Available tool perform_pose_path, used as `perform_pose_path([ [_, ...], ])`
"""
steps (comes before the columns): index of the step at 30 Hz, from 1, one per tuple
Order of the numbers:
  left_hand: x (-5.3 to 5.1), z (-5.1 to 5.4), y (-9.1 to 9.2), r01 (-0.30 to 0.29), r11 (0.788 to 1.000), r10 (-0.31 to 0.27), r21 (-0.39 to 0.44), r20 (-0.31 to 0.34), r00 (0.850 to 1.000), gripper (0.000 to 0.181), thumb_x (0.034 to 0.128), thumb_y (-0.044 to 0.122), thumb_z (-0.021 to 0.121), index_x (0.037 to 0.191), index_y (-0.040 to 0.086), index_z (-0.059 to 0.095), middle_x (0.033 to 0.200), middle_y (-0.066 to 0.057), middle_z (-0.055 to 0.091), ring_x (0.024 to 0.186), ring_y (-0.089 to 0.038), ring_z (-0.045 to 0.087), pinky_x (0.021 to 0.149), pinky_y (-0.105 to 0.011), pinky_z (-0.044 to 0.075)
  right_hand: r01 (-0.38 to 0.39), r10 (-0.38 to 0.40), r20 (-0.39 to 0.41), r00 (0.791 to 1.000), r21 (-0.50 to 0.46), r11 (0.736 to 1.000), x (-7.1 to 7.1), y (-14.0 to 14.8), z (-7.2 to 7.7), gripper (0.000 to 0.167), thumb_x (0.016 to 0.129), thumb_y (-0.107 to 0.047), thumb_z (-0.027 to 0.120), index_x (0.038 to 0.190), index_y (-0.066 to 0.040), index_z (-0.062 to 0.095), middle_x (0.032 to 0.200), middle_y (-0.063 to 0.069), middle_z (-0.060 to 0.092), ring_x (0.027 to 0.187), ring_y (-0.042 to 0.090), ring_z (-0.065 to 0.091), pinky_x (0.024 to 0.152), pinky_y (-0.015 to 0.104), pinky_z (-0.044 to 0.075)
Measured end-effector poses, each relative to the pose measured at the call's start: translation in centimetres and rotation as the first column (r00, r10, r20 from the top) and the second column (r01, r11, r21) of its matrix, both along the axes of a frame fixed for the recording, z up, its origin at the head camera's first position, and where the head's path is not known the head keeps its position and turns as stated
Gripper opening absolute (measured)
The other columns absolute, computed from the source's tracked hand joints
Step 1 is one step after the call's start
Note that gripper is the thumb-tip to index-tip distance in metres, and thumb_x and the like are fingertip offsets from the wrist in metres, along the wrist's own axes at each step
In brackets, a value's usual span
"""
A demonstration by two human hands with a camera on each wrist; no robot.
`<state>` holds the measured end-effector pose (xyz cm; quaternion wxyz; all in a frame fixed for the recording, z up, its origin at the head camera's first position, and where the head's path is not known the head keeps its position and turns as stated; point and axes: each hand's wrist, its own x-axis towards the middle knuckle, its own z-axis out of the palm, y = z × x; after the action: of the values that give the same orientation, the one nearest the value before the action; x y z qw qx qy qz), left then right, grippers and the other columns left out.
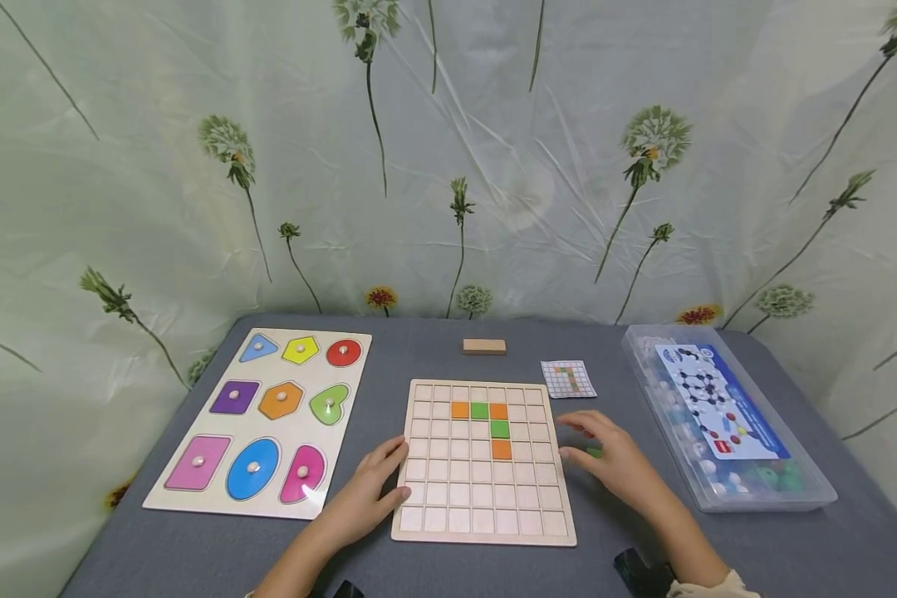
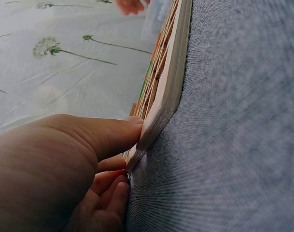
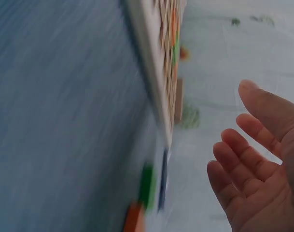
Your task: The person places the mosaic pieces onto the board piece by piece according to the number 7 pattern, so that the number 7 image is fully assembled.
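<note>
A pale wooden grid board (image 1: 448, 498) lies on the table, with orange tiles (image 1: 460, 410) and green tiles (image 1: 500, 429) forming a corner shape in its upper middle. At the board's left edge, my left hand (image 1: 366, 490) touches the rim with thumb and fingertips; the left wrist view shows the thumb (image 2: 113, 133) against the edge. Off the right edge, my right hand (image 1: 613, 457) hovers with loosely bent fingers and holds nothing. Below it, partly hidden, is a green block (image 3: 147, 186), with an orange block (image 3: 134, 218) close by in the right wrist view.
Left of the board lies a shape puzzle (image 1: 217, 490) with knobbed pieces. A pattern card (image 1: 585, 382) and a wooden block (image 1: 484, 346) lie behind the board. To the right is a clear plastic case (image 1: 718, 490). A dandelion-print curtain (image 1: 523, 199) hangs behind the table.
</note>
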<state>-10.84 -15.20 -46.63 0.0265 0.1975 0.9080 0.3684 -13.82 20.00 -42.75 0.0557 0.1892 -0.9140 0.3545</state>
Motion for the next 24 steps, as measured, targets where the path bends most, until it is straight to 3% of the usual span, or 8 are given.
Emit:
perform_pose_path([
  [4,0.0,0.1,0.0,0.003,1.000,-0.003,0.002,0.005,1.000,0.058,0.0826,0.009,0.063,0.133,-0.005,0.039,0.137,-0.016,0.034,0.124,-0.034,0.029,0.094,-0.050,0.030,0.042,-0.042,0.001,0.999,0.017,0.999,0.2,2.1,-0.7,0.042,0.076,-0.018,0.072,0.114,-0.004,0.059,0.110,0.006,0.056,0.098,0.025,0.054,0.079,0.044,0.044],
  [8,0.0,0.1,0.0,0.006,1.000,-0.006,0.009,0.023,1.000,0.058,0.0830,0.011,0.063,0.133,-0.005,0.038,0.138,-0.016,0.033,0.124,-0.034,0.029,0.095,-0.050,0.030,0.068,-0.075,0.097,0.992,0.077,0.995,0.4,3.3,-1.2,0.042,0.076,-0.018,0.072,0.113,-0.004,0.059,0.109,0.009,0.056,0.099,0.026,0.054,0.081,0.043,0.043],
  [12,0.0,0.0,-0.1,0.006,1.000,-0.006,0.004,0.025,1.000,0.058,0.0831,0.011,0.063,0.133,-0.005,0.038,0.138,-0.016,0.032,0.124,-0.034,0.028,0.095,-0.050,0.030,0.053,-0.074,0.180,0.981,0.119,0.991,0.4,3.9,-1.6,0.039,0.075,-0.016,0.072,0.111,-0.006,0.059,0.106,0.007,0.056,0.089,0.019,0.055,0.074,0.037,0.045],
  [18,0.0,-0.1,-0.1,0.007,1.000,-0.007,-0.007,0.017,1.000,0.058,0.0827,0.010,0.063,0.133,-0.006,0.038,0.138,-0.016,0.032,0.124,-0.034,0.029,0.094,-0.050,0.031,-0.001,-0.008,0.106,0.994,0.079,0.997,0.5,4.0,-2.1,0.026,0.072,-0.006,0.073,0.096,-0.004,0.063,0.097,0.004,0.055,0.076,0.011,0.053,0.066,0.026,0.046],
  [24,0.0,-0.1,-0.1,0.006,1.000,-0.006,0.008,0.021,1.000,0.058,0.0832,0.010,0.062,0.133,-0.005,0.038,0.138,-0.017,0.032,0.125,-0.034,0.028,0.095,-0.050,0.030,0.028,-0.039,0.099,0.994,0.112,0.993,0.5,3.5,-1.7,0.023,0.074,-0.006,0.072,0.095,-0.006,0.063,0.095,0.002,0.055,0.076,0.011,0.053,0.066,0.027,0.045],
])
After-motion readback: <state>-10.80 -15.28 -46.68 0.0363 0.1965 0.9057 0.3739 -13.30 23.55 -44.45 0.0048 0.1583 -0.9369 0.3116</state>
